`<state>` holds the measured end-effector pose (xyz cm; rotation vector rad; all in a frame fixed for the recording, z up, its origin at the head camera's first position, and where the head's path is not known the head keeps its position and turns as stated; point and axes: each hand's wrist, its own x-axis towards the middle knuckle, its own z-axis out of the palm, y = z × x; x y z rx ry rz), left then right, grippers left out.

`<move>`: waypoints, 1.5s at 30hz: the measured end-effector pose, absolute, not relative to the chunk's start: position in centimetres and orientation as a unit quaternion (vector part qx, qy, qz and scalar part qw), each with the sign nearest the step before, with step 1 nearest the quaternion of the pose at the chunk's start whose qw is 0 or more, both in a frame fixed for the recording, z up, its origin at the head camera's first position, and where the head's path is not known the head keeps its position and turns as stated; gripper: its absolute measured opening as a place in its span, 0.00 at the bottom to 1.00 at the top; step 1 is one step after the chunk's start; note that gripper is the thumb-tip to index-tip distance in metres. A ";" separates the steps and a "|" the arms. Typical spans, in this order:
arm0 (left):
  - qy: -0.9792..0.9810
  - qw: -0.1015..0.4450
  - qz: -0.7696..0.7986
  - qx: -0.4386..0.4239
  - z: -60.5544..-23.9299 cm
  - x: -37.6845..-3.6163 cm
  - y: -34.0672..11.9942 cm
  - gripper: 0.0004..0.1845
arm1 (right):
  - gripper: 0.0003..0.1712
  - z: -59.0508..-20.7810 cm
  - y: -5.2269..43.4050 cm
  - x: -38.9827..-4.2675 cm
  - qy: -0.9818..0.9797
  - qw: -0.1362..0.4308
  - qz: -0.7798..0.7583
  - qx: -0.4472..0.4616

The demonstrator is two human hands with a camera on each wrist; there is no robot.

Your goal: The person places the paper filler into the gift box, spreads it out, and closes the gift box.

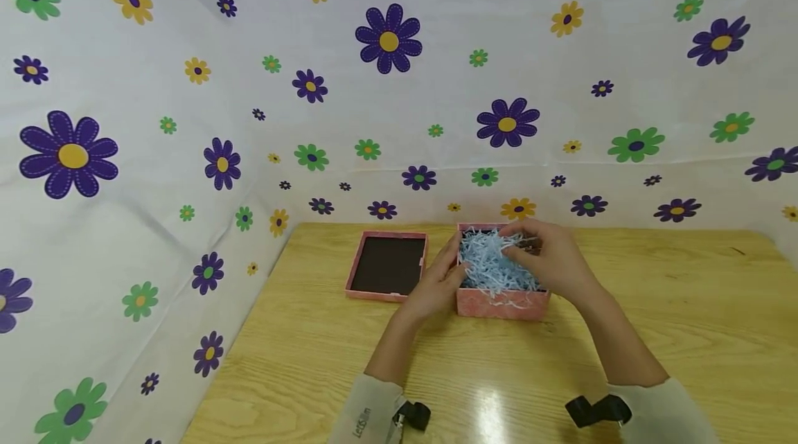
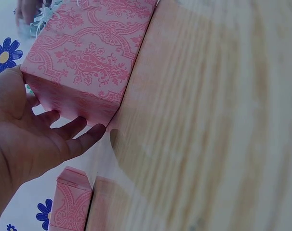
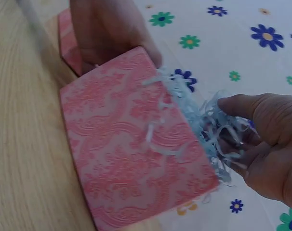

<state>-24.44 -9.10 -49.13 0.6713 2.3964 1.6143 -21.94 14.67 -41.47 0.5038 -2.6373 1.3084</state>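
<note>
A pink patterned gift box [image 1: 503, 305] stands uncovered on the table, heaped with light blue shredded paper [image 1: 492, 264]. My left hand [image 1: 436, 285] holds the box at its left wall. In the left wrist view its fingers [image 2: 76, 129] lie against the outer side, while the thumb reaches the top rim. Over the right part of the opening, my right hand [image 1: 551, 257] pinches some of the shredded paper between thumb and fingers. The right wrist view shows pale strands [image 3: 216, 125] in that hand, and a few strands hang down the box's front.
Left of the box lies its pink lid [image 1: 350, 278], inside up, with a black lining [image 1: 388, 265]. The wooden table [image 1: 673, 291] meets a white flower-printed cloth [image 1: 436, 98] at the back and left. Small black devices [image 1: 598, 411] are strapped at both sleeves.
</note>
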 end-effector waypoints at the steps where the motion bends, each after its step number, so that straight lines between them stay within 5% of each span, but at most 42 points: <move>1: 0.805 0.091 0.542 0.223 -49.1 -24.4 -9.1 0.35 | 0.14 -41.8 14.4 -22.1 -0.887 0.064 0.427 0.166; 12: 0.803 0.102 0.548 0.209 -49.1 -23.9 -9.4 0.34 | 0.15 -42.7 12.4 -23.2 -0.912 -0.071 0.343 0.214; 31: 0.806 0.098 0.538 0.228 -49.3 -24.1 -9.2 0.36 | 0.16 -38.5 17.1 -20.1 -0.872 0.017 0.442 0.209; 39: 0.811 0.096 0.533 0.221 -49.2 -24.1 -9.2 0.36 | 0.16 -41.5 18.7 -19.5 -0.821 -0.069 0.509 0.251; 45: 0.807 0.098 0.538 0.224 -49.1 -24.1 -9.4 0.36 | 0.14 -42.1 17.6 -20.2 -0.827 -0.061 0.482 0.282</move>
